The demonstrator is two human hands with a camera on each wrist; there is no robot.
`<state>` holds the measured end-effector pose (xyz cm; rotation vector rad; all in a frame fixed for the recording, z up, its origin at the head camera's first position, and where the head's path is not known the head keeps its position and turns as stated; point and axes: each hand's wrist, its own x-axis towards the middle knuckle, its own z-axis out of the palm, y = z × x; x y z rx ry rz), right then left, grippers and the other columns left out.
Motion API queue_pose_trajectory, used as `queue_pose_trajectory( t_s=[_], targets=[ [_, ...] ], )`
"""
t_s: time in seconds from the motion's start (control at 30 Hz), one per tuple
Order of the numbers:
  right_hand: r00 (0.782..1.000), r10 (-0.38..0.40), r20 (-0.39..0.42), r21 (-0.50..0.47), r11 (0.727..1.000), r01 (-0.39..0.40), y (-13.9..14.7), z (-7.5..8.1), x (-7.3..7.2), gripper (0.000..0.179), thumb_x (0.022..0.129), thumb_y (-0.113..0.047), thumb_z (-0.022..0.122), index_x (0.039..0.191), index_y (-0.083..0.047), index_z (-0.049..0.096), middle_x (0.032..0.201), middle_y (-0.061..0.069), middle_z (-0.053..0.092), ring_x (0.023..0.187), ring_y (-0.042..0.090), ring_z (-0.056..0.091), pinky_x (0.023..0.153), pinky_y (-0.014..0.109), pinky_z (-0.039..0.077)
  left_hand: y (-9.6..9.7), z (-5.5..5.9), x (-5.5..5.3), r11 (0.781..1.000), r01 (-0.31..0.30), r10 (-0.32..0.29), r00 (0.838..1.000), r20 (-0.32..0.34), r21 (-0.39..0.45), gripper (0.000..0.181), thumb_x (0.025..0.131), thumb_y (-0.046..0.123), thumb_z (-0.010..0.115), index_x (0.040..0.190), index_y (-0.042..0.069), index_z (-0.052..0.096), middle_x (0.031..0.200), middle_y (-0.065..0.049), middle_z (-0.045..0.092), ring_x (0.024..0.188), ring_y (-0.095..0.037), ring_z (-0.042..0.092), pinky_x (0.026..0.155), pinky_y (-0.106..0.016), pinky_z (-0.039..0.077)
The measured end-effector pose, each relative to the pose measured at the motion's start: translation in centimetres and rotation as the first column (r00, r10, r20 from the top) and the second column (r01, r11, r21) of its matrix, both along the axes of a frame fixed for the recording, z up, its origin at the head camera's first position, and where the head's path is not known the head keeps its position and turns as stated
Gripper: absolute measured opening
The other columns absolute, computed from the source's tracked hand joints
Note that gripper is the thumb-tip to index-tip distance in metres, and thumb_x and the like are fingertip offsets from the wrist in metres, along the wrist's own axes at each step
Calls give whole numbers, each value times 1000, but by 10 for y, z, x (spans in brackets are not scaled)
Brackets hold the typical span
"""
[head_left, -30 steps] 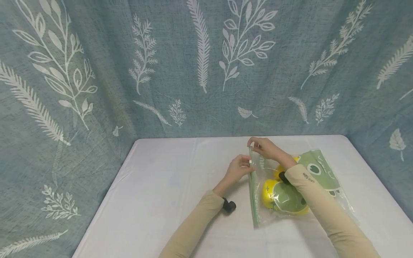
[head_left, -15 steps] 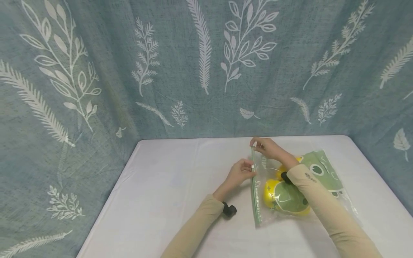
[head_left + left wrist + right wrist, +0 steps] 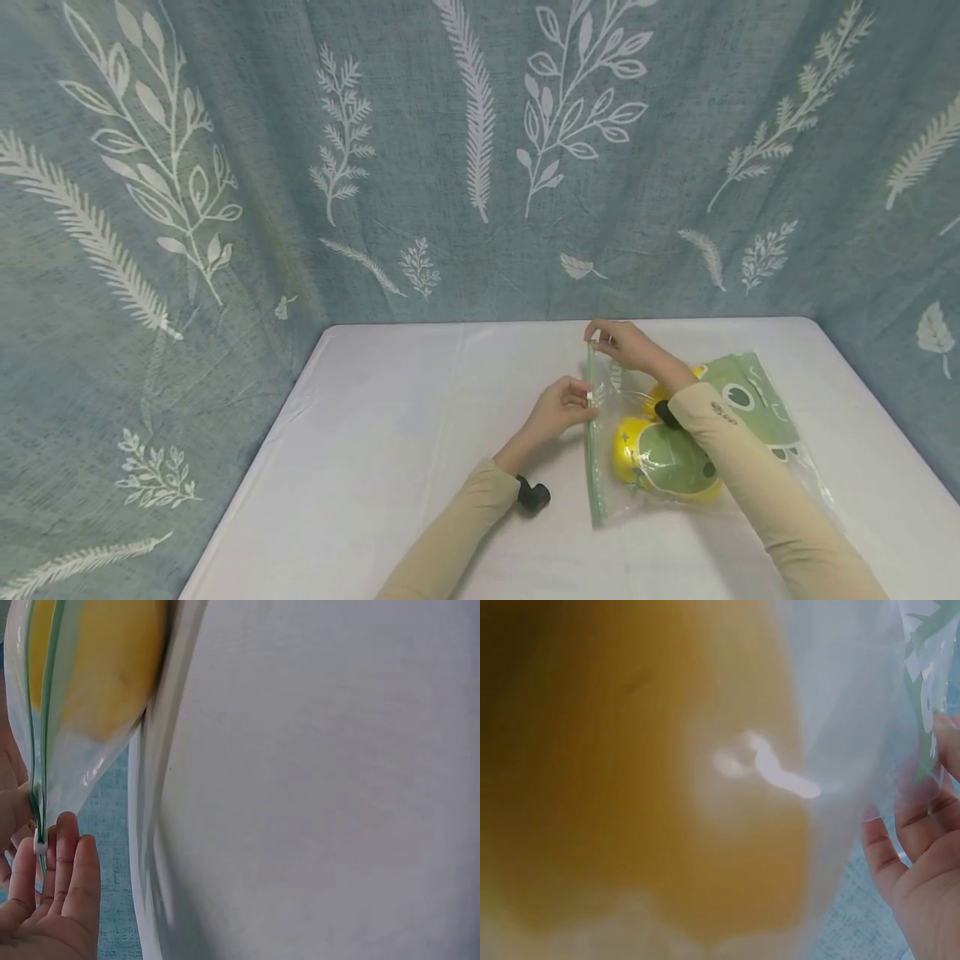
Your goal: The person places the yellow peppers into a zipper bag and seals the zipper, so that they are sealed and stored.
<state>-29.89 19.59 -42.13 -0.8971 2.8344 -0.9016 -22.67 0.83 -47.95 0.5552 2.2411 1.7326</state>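
A clear zip bag (image 3: pixel 742 392) with a green frog-like print lies on the right of the table, its green-edged mouth (image 3: pixel 594 475) facing left. Bright yellow things (image 3: pixel 626 450) show through the plastic; their kind is unclear. My left hand (image 3: pixel 557 412) pinches the white slider (image 3: pixel 40 844) on the zip between thumb and fingers. In the left wrist view the two green zip strips stand apart on the yellow side of the slider. My right hand (image 3: pixel 628 345) grips the bag's far mouth corner; in the right wrist view, plastic is between its thumb and fingers (image 3: pixel 919 825).
A white cloth covers the table (image 3: pixel 390 433). Blue-green curtains (image 3: pixel 420 167) with white leaf prints hang behind it and at both sides. Black wrist cameras (image 3: pixel 534 497) sit at both sleeve cuffs.
My left hand has slid a little along the zip toward the near side, with the slider between its fingers. The right hand keeps its hold on the corner. The head view has shifted slightly.
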Motion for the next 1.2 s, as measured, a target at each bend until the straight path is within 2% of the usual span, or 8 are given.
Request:
queue_pose_trajectory(
  t_s=[0.47,0.63,0.97,1.07,1.2],
  targets=[
    [1000,-19,16,7,1000,18,1,0,-2,15,93,-5,53,107,-2,58,78,9,58,67,15,52,62,30,46,-2,0,5,999,38,-38,999,22,21,33,82,7,69,111,-1,56,102,-14,62,93,-21,62,76,-22,51],
    [1000,-21,22,11,1000,21,2,0,-2,16,93,-5,53,108,-1,58,79,11,59,67,16,52,62,31,46,-2,1,8,998,54,-55,998,31,35,32,82,2,68,111,-4,56,103,-19,61,94,-27,61,75,-22,51],
    [999,-15,29,2,1000,15,4,-1,-3,16,93,-5,52,109,-2,57,83,14,60,68,15,53,62,31,46,-3,5,16,998,61,-61,998,26,-8,33,81,4,69,111,-3,56,103,-18,62,91,-22,62,74,-18,50],
    [999,-14,29,2,1000,14,4,-1,-3,16,94,-5,52,109,-2,57,83,15,60,68,16,53,62,31,46,-4,8,19,997,73,-73,997,28,-1,34,80,2,68,111,-4,56,103,-20,62,91,-24,62,72,-17,49],
    [999,-17,29,6,1000,17,4,-2,-3,17,93,-6,52,109,-2,57,83,16,60,68,16,52,62,31,46,-6,22,27,996,84,-84,996,32,13,32,80,-1,67,109,-8,55,101,-25,61,88,-24,62,70,-16,48]
  ],
)
